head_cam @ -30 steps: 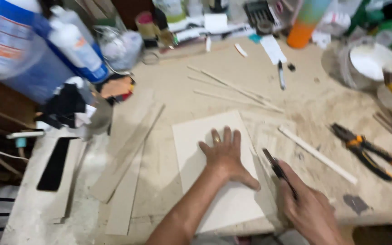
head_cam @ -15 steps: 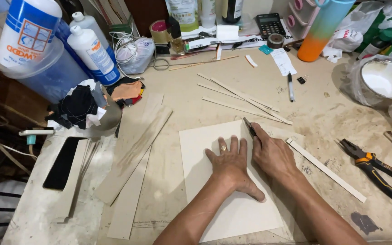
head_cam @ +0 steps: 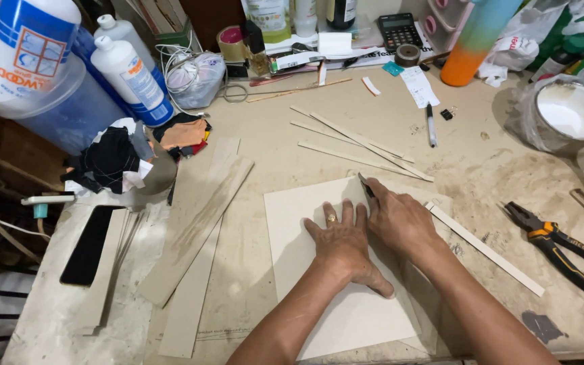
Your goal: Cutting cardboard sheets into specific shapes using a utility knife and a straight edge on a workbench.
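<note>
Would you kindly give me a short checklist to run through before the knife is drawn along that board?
1. Left hand flat on the board: ok.
2. Right hand gripping the knife at the board's far edge: ok.
3. Left fingers out of the blade's line: cannot tell; they lie close beside it.
4. Straightedge guiding the cut: not ok, none against the blade.
5. Pliers and loose strip away from the board: ok.
</note>
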